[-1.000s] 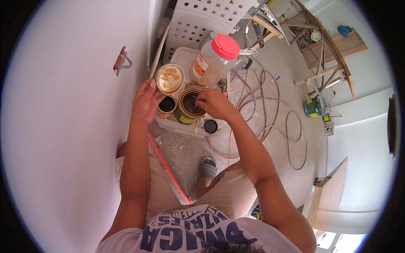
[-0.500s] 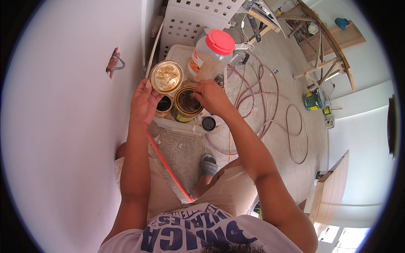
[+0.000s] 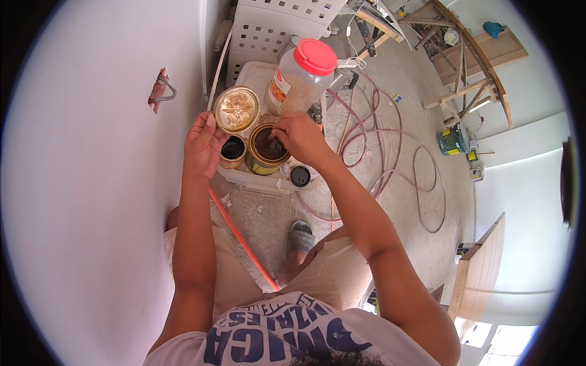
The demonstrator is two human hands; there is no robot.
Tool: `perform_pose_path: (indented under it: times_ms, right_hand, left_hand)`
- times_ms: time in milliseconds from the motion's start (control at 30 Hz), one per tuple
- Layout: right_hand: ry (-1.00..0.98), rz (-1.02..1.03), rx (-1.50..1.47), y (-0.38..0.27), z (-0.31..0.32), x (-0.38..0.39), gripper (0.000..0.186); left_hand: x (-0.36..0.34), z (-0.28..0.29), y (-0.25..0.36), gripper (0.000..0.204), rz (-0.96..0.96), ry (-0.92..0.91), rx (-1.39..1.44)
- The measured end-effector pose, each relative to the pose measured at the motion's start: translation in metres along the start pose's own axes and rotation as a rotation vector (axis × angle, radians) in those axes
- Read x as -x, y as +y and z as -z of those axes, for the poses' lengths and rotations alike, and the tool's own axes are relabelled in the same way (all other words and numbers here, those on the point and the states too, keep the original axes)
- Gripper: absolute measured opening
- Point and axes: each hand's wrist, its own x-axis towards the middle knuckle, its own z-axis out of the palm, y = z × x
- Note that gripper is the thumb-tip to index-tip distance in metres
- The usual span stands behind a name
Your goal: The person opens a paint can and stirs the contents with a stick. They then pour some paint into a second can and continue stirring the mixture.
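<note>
My left hand [image 3: 203, 143] grips the rim of a round gold metal can lid [image 3: 237, 110], its smeared underside facing up. Over the mouth of an open metal can [image 3: 267, 160] holding dark brown liquid, my right hand [image 3: 298, 135] is closed with fingertips pointing down inside the rim. Whatever those fingers hold, if anything, I cannot make out. A smaller open can [image 3: 232, 150] with black contents stands left of the larger one. To its right sits a small black round cap or cup [image 3: 300, 176]. Behind my right hand is a clear plastic jar [image 3: 299, 82] with a red lid, partly filled.
The cans stand on a whitish plastic box [image 3: 259, 185] beside a white wall [image 3: 97, 183]. A perforated white panel [image 3: 274, 27] rises behind. Reddish hose [image 3: 400, 131] coils over the floor at right; an orange hose [image 3: 241, 235] runs near my legs. A wooden frame [image 3: 470, 61] stands farther off.
My right hand has shifted slightly left over the can, its fingers still inside the rim. The left hand keeps hold of the lid; the whole view has shifted a little.
</note>
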Motion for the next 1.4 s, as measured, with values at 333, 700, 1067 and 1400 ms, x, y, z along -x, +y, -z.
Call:
perform_pose_path:
  times_ms: [333,700,1067,1400]
  right_hand:
    - [-0.079,0.03,0.041,-0.003,0.003,-0.001,0.014]
    - [-0.268,-0.017,-0.209,-0.005,0.011,-0.001,0.016]
    - [-0.034,0.016,-0.042,-0.008,0.003,0.0,0.014]
    - [-0.081,0.062,0.206,-0.007,0.001,-0.002,0.016]
  left_hand:
    - [-0.001,0.005,0.0,0.015,0.018,0.05,-0.017]
    - [0.0,0.002,-0.002,0.014,0.047,0.089,0.006]
    - [-0.002,0.004,-0.002,0.015,0.048,0.105,-0.022]
    - [0.0,0.004,0.002,0.015,0.039,0.105,-0.013]
